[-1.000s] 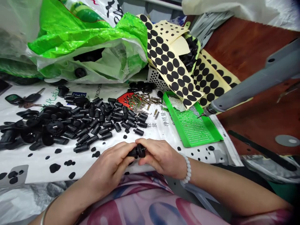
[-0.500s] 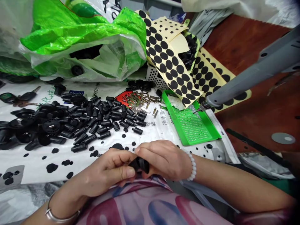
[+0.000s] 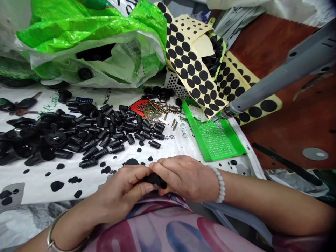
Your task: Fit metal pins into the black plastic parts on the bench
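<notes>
Close to my body, a black plastic part (image 3: 154, 180) is held between both hands. My left hand (image 3: 130, 185) is closed on its left end, thumb along the near side. Fingers of my right hand (image 3: 181, 176) wrap over its right end and hide most of it, so its full shape cannot be made out. Beyond the hands lies a pile of small ribbed black plastic cylinders (image 3: 115, 134), with wider black round pieces (image 3: 56, 138) at its left. Small metal clips (image 3: 160, 112) are heaped behind the pile.
A green tray (image 3: 217, 140) of tiny screws stands right, with the tip of a grey electric screwdriver (image 3: 273, 82) above it. Sheets of black round stickers (image 3: 191, 66) lean on a white perforated basket (image 3: 174, 85). A green bag (image 3: 99, 38) fills the back left; keys (image 3: 23, 105) lie below it.
My hands stay closed on the black part, which has tilted slightly, and my right fingers cover it a little more. The view has shifted slightly.
</notes>
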### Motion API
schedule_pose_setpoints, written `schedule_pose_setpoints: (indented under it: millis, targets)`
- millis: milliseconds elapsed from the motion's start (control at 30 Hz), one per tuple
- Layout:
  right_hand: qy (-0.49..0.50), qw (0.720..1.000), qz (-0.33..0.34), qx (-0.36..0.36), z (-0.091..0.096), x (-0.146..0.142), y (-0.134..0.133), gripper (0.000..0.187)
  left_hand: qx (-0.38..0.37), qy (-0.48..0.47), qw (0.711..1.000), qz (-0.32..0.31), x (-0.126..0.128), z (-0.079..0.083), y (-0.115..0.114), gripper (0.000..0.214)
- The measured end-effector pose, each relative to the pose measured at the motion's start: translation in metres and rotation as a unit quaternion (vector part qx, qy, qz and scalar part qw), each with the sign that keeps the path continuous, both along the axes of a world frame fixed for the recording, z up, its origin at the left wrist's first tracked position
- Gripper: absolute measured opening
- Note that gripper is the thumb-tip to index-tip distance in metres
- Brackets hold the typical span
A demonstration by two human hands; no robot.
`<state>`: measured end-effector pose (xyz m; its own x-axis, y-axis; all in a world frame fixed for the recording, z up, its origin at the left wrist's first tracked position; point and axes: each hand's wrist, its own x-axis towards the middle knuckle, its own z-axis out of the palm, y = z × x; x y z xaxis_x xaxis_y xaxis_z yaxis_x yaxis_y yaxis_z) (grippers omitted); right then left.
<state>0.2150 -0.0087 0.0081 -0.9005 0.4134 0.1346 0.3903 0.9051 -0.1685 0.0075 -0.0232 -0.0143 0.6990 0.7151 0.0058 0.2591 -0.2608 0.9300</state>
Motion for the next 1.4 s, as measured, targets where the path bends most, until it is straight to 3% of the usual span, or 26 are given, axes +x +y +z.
schedule_pose_setpoints:
  millis: [67, 100, 167, 300, 400, 500, 567, 667, 733, 867, 933, 1033, 1100, 1167, 1200, 1267, 1333, 1400]
  targets:
    - [-0.018, 1.0, -0.002, -0.006, 0.002, -0.002, 0.001, 0.045, -0.035, -0.017, 0.999, -0.005, 0.001, 0.0, 0.001, 0.019]
    - [-0.027, 0.999, -0.011, -0.013, 0.003, -0.003, 0.001, 0.043, -0.005, -0.005, 1.0, 0.012, 0.001, -0.001, 0.0, 0.018]
    - [-0.037, 0.998, -0.045, -0.029, 0.004, -0.006, 0.002, 0.042, 0.123, 0.036, 0.99, 0.065, 0.001, -0.007, -0.002, 0.015]
    - [0.002, 0.99, -0.115, -0.087, 0.001, -0.01, 0.003, 0.043, 0.354, 0.074, 0.922, 0.139, 0.0, -0.019, -0.006, 0.025]
    - [0.062, 0.978, -0.132, -0.146, -0.001, -0.014, 0.003, 0.039, 0.42, 0.099, 0.888, 0.156, 0.001, -0.02, -0.003, 0.025]
    - [0.127, 0.958, -0.192, -0.171, -0.003, -0.019, 0.003, 0.036, 0.443, 0.131, 0.869, 0.176, 0.003, -0.02, 0.002, 0.021]
    - [0.153, 0.924, -0.251, -0.244, -0.005, -0.024, 0.002, 0.032, 0.464, 0.166, 0.849, 0.191, 0.005, -0.021, 0.004, 0.021]
    - [0.18, 0.819, -0.339, -0.427, -0.008, -0.03, 0.002, 0.034, 0.492, 0.21, 0.821, 0.199, 0.009, -0.022, 0.006, 0.022]
    - [0.217, 0.754, -0.362, -0.504, -0.009, -0.032, 0.004, 0.034, 0.494, 0.215, 0.817, 0.206, 0.011, -0.023, 0.008, 0.022]
    - [0.258, 0.698, -0.345, -0.572, -0.006, -0.025, 0.015, 0.034, 0.463, 0.182, 0.839, 0.222, 0.015, -0.024, 0.012, 0.023]
    - [0.262, 0.69, -0.338, -0.584, -0.002, -0.016, 0.02, 0.04, 0.412, 0.134, 0.872, 0.228, 0.016, -0.026, 0.013, 0.024]
    - [0.302, 0.674, -0.348, -0.578, -0.001, -0.004, 0.018, 0.052, 0.276, 0.048, 0.921, 0.271, 0.016, -0.026, 0.011, 0.025]
    - [0.353, 0.663, -0.361, -0.552, -0.005, -0.002, 0.011, 0.054, 0.162, 0.0, 0.937, 0.31, 0.018, -0.025, 0.01, 0.028]
    - [0.41, 0.67, -0.358, -0.505, -0.013, -0.006, 0.001, 0.045, 0.103, -0.026, 0.936, 0.335, 0.02, -0.024, 0.009, 0.031]
    - [0.433, 0.683, -0.348, -0.474, -0.017, -0.011, -0.004, 0.038, 0.117, -0.025, 0.933, 0.339, 0.022, -0.025, 0.009, 0.032]
    - [0.455, 0.717, -0.333, -0.409, -0.024, -0.022, -0.01, 0.026, 0.225, -0.005, 0.919, 0.324, 0.027, -0.027, 0.008, 0.035]
    - [0.491, 0.713, -0.331, -0.376, -0.029, -0.032, -0.011, 0.015, 0.354, 0.028, 0.889, 0.289, 0.03, -0.029, 0.007, 0.04]
    - [0.528, 0.693, -0.321, -0.371, -0.03, -0.035, -0.009, 0.011, 0.422, 0.049, 0.865, 0.265, 0.03, -0.029, 0.006, 0.047]
